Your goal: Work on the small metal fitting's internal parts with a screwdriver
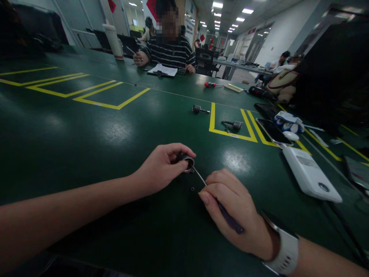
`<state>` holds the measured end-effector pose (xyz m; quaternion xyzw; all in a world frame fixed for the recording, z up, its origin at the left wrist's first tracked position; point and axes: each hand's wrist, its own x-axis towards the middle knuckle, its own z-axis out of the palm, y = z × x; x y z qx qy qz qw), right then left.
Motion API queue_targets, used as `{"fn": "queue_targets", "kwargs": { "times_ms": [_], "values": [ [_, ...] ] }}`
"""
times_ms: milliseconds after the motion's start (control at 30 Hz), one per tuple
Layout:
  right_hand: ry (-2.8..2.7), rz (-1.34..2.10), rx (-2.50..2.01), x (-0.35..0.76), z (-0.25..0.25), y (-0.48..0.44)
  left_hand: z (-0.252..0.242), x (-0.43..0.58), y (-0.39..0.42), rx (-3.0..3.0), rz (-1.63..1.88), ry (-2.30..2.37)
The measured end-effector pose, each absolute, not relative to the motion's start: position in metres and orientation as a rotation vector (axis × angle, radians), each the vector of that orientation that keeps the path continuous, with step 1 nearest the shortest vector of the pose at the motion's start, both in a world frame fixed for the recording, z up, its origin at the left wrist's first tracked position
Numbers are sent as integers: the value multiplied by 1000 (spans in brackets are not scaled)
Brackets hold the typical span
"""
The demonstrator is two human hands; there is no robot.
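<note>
My left hand (164, 167) is closed around a dark cup-shaped metal part (188, 158), its open rim turned toward my right. Between the fingers and thumb of my right hand (230, 206) is a thin screwdriver (200, 176) with a dark handle. Its shaft reaches into the mouth of the metal part; the tip is hidden inside. Just below the rim sits a tiny ring-like piece (192, 171), and another small ring (192, 189) lies on the green table (95, 161) between my hands.
Farther off lie two metal cups with shafts (196, 109) (236, 125), one inside yellow tape. A red-handled screwdriver (210, 84) is beyond. To the right are a phone (273, 130), gloves (288, 121) and a white device (313, 175). A person in a striped shirt (170, 54) sits opposite.
</note>
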<state>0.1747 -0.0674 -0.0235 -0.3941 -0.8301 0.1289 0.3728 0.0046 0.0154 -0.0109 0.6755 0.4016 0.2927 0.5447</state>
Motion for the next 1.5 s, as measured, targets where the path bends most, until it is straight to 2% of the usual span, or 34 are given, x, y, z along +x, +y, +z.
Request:
{"fn": "queue_targets", "kwargs": {
  "times_ms": [1200, 1500],
  "values": [
    [-2180, 159, -1013, 167, -20, -71, -9, 8, 12, 1550, 729, 1022],
    [-2137, 234, -1027, 168, -22, -69, -13, 6, 14, 1623, 724, 1021]
  ]
}}
